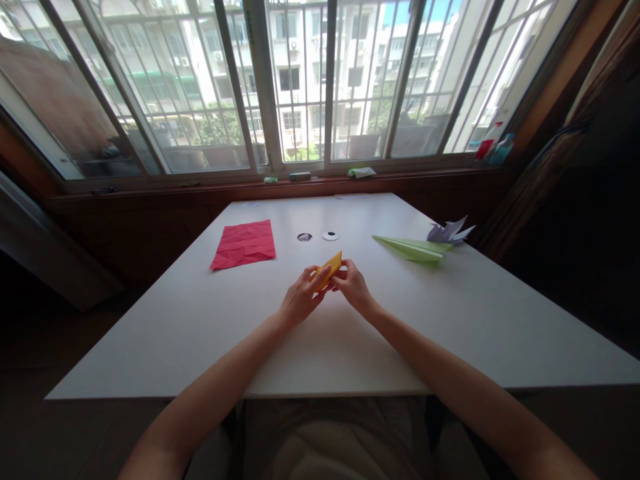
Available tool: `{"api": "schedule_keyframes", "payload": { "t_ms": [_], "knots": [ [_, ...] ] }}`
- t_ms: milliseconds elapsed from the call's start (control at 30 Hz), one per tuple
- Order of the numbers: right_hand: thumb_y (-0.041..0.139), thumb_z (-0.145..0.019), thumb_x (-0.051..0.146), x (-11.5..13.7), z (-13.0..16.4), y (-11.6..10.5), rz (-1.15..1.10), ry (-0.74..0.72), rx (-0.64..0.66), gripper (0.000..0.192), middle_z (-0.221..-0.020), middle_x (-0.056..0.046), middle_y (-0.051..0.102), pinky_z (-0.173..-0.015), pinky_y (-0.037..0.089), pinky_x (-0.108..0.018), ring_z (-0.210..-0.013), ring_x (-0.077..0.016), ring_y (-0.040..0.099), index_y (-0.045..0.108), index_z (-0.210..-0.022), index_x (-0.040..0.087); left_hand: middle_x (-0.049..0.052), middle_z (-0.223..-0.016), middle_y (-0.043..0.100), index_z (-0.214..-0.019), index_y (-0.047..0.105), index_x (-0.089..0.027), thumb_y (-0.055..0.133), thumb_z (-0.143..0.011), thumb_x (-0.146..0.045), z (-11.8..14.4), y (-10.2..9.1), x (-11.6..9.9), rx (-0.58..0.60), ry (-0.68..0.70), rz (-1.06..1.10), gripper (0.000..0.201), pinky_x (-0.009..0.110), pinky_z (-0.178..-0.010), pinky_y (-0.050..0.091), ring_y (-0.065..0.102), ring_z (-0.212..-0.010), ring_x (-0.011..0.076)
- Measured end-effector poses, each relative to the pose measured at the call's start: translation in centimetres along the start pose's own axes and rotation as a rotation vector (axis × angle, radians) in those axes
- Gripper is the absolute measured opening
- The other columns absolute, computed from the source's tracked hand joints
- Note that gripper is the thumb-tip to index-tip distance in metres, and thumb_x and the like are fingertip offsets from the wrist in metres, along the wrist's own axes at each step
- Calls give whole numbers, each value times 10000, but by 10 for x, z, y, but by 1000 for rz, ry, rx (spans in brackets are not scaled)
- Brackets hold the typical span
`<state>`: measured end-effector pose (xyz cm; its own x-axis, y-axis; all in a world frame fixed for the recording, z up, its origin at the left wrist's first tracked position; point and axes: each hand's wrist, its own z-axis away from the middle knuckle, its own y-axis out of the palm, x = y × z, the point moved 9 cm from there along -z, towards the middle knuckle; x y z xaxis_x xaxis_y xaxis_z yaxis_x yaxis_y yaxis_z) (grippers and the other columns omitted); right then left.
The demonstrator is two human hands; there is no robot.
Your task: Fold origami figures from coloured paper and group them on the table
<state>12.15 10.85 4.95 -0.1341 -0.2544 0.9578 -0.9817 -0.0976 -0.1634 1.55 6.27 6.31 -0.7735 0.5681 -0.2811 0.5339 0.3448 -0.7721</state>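
Note:
A small piece of folded yellow paper (332, 264) is held up above the middle of the white table (320, 353). My left hand (301, 295) grips it from the left, thumb and fingers closed on its side. On the other side, my right hand (354, 287) pinches its right edge with bent fingers. The fingers partly cover the paper, so its full shape is hidden.
A creased red paper sheet (245, 244) lies at the left. To the right sit a green paper plane (415, 249) and a pale purple folded paper (451, 231). Two round discs or holes, one here (330, 236), are beyond my hands. Bottles (501, 149) stand by the window.

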Motion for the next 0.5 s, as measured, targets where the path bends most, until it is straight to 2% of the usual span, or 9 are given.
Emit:
{"api": "schedule_keyframes", "payload": {
  "t_ms": [133, 267, 333, 433, 500],
  "knots": [
    [581, -682, 303, 6, 2, 2, -11, -33, 24, 317, -696, -16, 646, -542, 513, -299, -567, -160, 624, 413, -922, 183, 62, -1155, 495, -1297, 279, -296, 469, -775, -197, -1, -1, 2, 32, -55, 84, 564, 253, -646, 478, 576, -842, 161],
    [530, -729, 358, 16, 4, 6, -96, -92, 80, 386, -703, -4, 637, -597, 511, -319, -603, -153, 620, 377, -1042, 191, 39, -977, 602, -1246, 362, -236, 428, -793, -209, -4, 2, 18, 25, -200, 413, 459, 248, -662, 462, 577, -749, 133],
    [534, -728, 373, 20, 2, -3, -104, -130, 5, 418, -775, -17, 632, -627, 505, -329, -652, -154, 617, 370, -1073, 202, 47, -946, 613, -1226, 384, -204, 416, -803, -258, -4, 6, 28, 32, -299, 603, 428, 224, -589, 448, 557, -641, 105],
    [600, -680, 377, 22, -2, -21, -85, -161, -136, 457, -947, -61, 595, -727, 487, -339, -854, -180, 587, 407, -1056, 203, 93, -1034, 591, -1221, 386, -171, 420, -795, -331, -5, 14, 30, 94, -389, 874, 456, 193, -485, 390, 527, -577, 83],
    [643, -644, 371, 18, -6, -23, -131, -123, -119, 512, -1043, -82, 560, -804, 462, -336, -983, -193, 537, 417, -1070, 198, 119, -1075, 578, -1215, 399, -158, 424, -788, -362, -5, 17, 22, 176, -403, 1019, 475, 189, -473, 364, 531, -591, 87]
  ]
}}
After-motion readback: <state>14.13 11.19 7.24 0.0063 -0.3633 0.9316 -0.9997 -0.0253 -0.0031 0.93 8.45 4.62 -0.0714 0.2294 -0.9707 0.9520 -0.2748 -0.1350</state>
